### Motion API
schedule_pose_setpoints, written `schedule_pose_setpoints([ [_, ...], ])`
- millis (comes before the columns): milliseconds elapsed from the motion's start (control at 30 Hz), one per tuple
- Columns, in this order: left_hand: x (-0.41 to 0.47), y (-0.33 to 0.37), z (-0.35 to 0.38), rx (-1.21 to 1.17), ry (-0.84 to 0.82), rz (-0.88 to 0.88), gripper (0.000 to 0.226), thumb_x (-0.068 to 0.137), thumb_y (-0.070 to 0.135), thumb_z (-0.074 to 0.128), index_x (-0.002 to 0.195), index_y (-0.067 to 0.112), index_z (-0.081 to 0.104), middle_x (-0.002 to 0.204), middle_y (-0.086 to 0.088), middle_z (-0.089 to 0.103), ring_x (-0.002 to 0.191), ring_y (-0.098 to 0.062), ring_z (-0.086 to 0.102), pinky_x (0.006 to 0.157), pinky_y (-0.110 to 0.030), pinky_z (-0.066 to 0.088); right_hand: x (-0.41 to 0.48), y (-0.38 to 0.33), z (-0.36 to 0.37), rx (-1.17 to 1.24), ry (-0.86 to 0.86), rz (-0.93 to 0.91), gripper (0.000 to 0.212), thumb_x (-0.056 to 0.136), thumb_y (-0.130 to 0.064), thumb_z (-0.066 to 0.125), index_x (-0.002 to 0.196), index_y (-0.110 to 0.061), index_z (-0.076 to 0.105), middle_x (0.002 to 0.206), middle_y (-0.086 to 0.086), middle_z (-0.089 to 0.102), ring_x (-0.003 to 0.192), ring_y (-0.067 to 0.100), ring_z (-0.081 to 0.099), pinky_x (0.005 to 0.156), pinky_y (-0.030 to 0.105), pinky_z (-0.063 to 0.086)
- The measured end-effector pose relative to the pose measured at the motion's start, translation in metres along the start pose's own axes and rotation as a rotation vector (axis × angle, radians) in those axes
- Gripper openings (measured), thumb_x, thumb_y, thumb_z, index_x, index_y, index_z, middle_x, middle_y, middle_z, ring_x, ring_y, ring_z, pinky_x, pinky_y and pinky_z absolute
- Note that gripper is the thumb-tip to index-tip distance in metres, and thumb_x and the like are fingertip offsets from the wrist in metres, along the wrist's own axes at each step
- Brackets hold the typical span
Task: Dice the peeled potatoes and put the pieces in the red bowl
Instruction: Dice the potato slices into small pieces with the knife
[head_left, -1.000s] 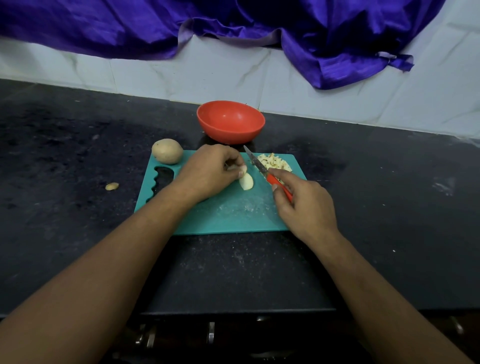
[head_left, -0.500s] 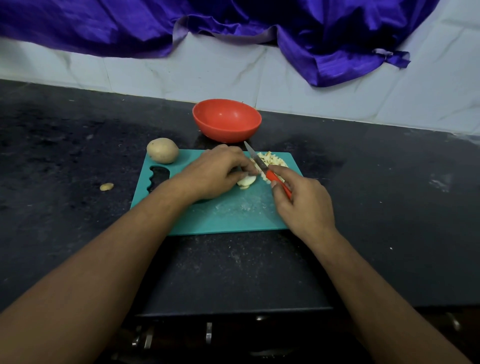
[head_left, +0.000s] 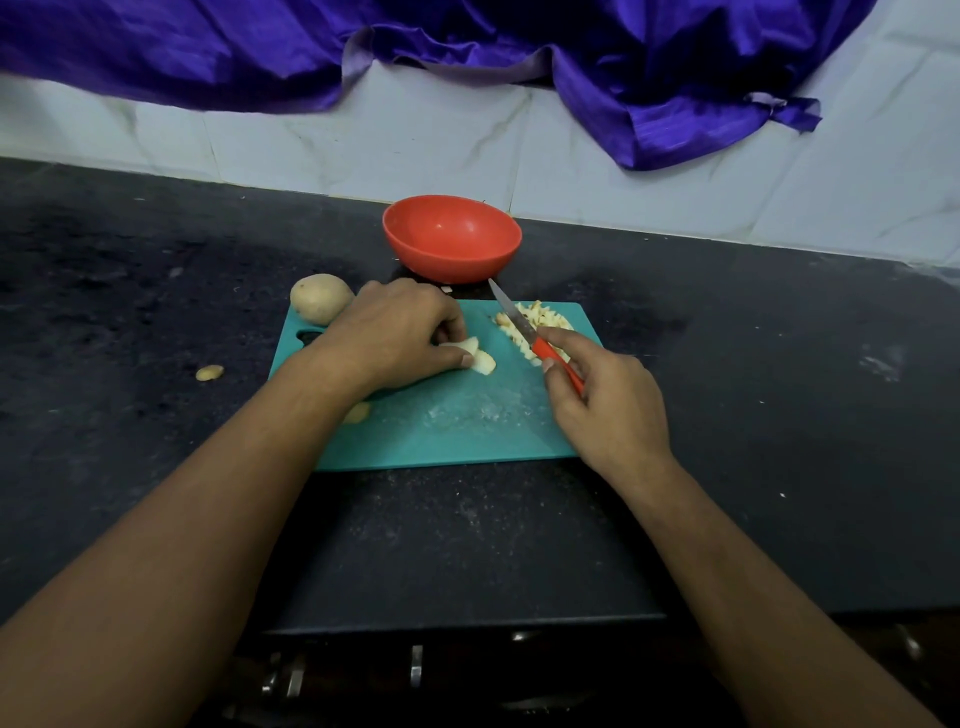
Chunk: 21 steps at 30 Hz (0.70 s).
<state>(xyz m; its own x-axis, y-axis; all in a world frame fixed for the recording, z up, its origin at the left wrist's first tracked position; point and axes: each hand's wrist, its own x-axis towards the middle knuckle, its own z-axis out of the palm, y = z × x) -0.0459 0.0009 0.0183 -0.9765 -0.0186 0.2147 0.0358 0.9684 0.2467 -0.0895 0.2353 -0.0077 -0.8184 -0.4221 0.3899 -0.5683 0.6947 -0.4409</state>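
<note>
On the teal cutting board (head_left: 457, 431) my left hand (head_left: 400, 338) pinches pale potato slices (head_left: 475, 356) between thumb and fingers. My right hand (head_left: 608, 400) grips a red-handled knife (head_left: 524, 332) whose blade points up and left over a pile of diced potato (head_left: 540, 325) at the board's far right corner. The blade is apart from the slices. The red bowl (head_left: 452, 239) stands just behind the board, and I see nothing in it. A whole potato (head_left: 321, 299) sits at the board's far left corner.
A small potato scrap (head_left: 209, 372) lies on the dark counter left of the board, and another scrap (head_left: 357, 413) lies on the board beside my left forearm. Purple cloth (head_left: 467, 47) hangs over the white tiled wall behind. The counter's front edge is near me.
The knife has drawn back to the right, away from the slices, toward the diced pile. My left hand has shifted slightly left with the slices, which now lie fanned out.
</note>
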Motion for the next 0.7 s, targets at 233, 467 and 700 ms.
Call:
schedule_pose_setpoints([
  [233,-0.007,0.002,-0.004,-0.243,-0.031,-0.017,0.025,0.084,0.038,0.083,0.107,0.034,0.073,0.094,0.022,0.069,0.087,0.004,0.062,0.079,-0.023,0.051,0.0,-0.001,0.0,-0.015,-0.003,0.001,0.04,0.101,-0.036,0.055,0.14,-0.036,0.06,0.106,-0.008,0.075,0.072,0.01,0.064,0.071,0.034,0.055],
  [467,-0.003,0.001,0.002,-0.305,-0.083,0.053,0.031,0.088,0.036,0.079,0.118,0.037,0.073,0.106,0.022,0.064,0.095,0.0,0.059,0.079,-0.021,0.044,0.0,-0.002,0.0,-0.019,0.001,0.003,0.04,0.101,-0.036,0.054,0.14,-0.036,0.06,0.112,-0.01,0.075,0.076,0.009,0.064,0.072,0.033,0.054],
  [700,0.003,0.001,0.005,-0.241,-0.098,0.04,0.019,0.087,0.042,0.078,0.105,0.037,0.074,0.102,0.016,0.062,0.096,-0.002,0.057,0.08,-0.026,0.046,0.0,-0.001,0.0,-0.018,-0.003,0.005,0.04,0.101,-0.037,0.054,0.141,-0.037,0.06,0.112,-0.008,0.075,0.073,0.009,0.062,0.072,0.035,0.055],
])
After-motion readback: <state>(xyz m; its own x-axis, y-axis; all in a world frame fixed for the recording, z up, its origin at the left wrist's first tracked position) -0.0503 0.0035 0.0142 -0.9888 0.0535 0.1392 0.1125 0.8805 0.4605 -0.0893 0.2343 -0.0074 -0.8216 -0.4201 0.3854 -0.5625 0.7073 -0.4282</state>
